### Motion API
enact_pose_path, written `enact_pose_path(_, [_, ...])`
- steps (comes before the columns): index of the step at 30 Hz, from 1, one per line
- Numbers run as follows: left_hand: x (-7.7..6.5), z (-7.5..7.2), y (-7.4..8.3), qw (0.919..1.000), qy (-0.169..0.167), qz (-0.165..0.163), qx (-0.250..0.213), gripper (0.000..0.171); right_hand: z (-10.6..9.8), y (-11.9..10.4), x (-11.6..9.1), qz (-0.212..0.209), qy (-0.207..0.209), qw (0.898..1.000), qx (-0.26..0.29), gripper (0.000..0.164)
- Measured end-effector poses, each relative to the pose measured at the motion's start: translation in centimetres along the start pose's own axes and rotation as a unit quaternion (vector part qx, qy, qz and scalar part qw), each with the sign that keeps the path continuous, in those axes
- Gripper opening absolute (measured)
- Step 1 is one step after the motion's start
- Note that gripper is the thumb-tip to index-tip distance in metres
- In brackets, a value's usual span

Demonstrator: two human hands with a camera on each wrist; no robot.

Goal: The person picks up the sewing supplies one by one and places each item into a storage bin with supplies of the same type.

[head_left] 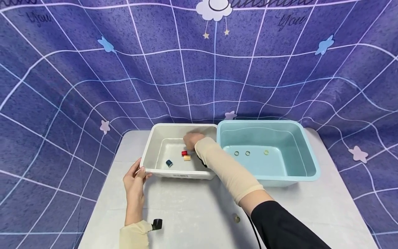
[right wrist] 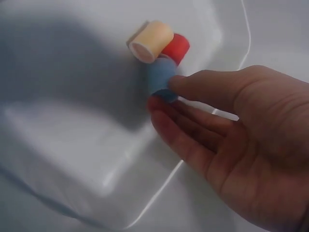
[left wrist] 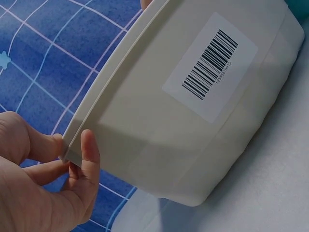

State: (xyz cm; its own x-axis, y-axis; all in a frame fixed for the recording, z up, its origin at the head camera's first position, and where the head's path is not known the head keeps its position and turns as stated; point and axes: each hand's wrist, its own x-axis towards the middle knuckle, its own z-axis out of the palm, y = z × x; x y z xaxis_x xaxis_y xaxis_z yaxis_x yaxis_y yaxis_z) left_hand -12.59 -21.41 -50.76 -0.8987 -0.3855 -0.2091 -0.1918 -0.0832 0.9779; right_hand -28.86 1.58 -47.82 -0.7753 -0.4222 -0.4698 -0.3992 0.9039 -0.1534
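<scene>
Inside the white bin [head_left: 183,172], my right hand [head_left: 192,140] reaches down near the back wall. In the right wrist view its thumb and fingertips pinch a light blue thread spool [right wrist: 161,77]. Close by that spool lie a pale yellow spool [right wrist: 153,39] and a red spool [right wrist: 178,47]. A dark blue spool [head_left: 169,163] rests on the bin floor, nearer the front left. My left hand [head_left: 135,180] holds the bin's front left corner, thumb and fingers on the rim. The light blue spool is hidden in the head view.
A teal bin [head_left: 287,178] stands against the white bin's right side, with three small rings [head_left: 247,153] on its floor. Another small round piece [head_left: 237,219] lies on the white table [head_left: 186,214] beside a black cable [head_left: 255,231]. A patterned blue curtain [head_left: 199,69] hangs behind.
</scene>
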Motion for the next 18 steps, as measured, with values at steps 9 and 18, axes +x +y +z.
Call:
enact_pose_path(9, [-0.2,0.3,0.0,1.0000,0.005,0.002,0.004,0.048,2.0,1.1,4.4,0.007,-0.028,1.000,0.004,0.017])
enact_pose_path(18, [0.1,0.2,-0.1,1.0000,0.009,0.002,0.001,0.048,0.2,1.5,3.1,0.000,-0.037,0.999,0.029,0.023])
